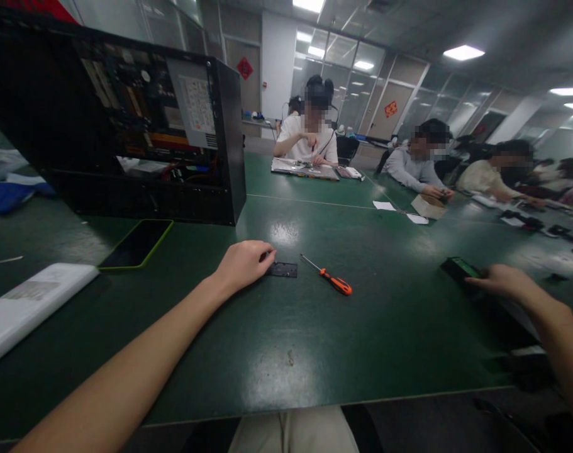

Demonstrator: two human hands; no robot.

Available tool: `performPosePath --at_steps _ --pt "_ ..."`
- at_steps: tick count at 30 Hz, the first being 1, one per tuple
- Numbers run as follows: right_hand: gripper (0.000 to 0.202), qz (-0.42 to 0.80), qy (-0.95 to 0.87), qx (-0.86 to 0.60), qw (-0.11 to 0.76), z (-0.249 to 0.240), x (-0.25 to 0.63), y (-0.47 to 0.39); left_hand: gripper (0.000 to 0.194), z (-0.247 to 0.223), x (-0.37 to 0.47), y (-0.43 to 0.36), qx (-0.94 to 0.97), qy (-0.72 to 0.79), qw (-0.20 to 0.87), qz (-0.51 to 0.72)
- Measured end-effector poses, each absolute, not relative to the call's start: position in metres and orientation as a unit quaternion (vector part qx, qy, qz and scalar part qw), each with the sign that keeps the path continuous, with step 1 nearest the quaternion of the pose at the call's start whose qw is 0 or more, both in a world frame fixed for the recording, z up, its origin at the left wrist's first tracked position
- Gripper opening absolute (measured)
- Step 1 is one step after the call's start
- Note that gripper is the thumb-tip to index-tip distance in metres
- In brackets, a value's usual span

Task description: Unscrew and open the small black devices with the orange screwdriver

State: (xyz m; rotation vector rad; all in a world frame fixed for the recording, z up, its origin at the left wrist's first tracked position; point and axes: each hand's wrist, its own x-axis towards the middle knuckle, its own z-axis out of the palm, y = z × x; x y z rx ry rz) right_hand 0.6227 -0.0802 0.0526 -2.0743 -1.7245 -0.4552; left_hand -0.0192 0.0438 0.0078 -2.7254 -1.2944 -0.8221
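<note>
My left hand (246,263) rests on the table with its fingers curled. Whatever it may hold is too small or hidden to name. Just beside its fingertips lies a thin dark rectangular plate (285,270), partly covered by the hand. To the right of the plate is a screwdriver (334,280) with an orange and black handle, its tip pointing away to the left. Far to the right, my right hand (506,282) is closed on the near end of a black and green flat piece (461,267); blur hides its exact kind.
An open black computer case (229,145) stands at the left. Near it lie a phone (138,244) with a green edge and a white slab-like device (36,302). Dark items (507,324) lie under my right forearm. A co-worker (309,132) sits across the green table (361,352).
</note>
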Motion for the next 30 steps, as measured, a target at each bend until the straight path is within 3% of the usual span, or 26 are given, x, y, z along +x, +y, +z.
performPosePath --at_steps 5,16,30 --pt "0.052 -0.138 -0.679 -0.701 0.167 0.059 0.539 -0.068 0.026 0.013 -0.023 0.044 -0.867 -0.414 0.025 -0.277" --pt "0.015 0.046 -0.872 -0.474 0.114 0.055 0.230 -0.004 0.021 0.022 -0.039 0.050 -0.912 -0.366 0.016 -0.185" --pt "0.019 0.067 -0.885 -0.451 0.090 0.025 0.205 0.002 0.023 0.006 -0.025 0.049 -0.922 -0.353 -0.010 -0.156"
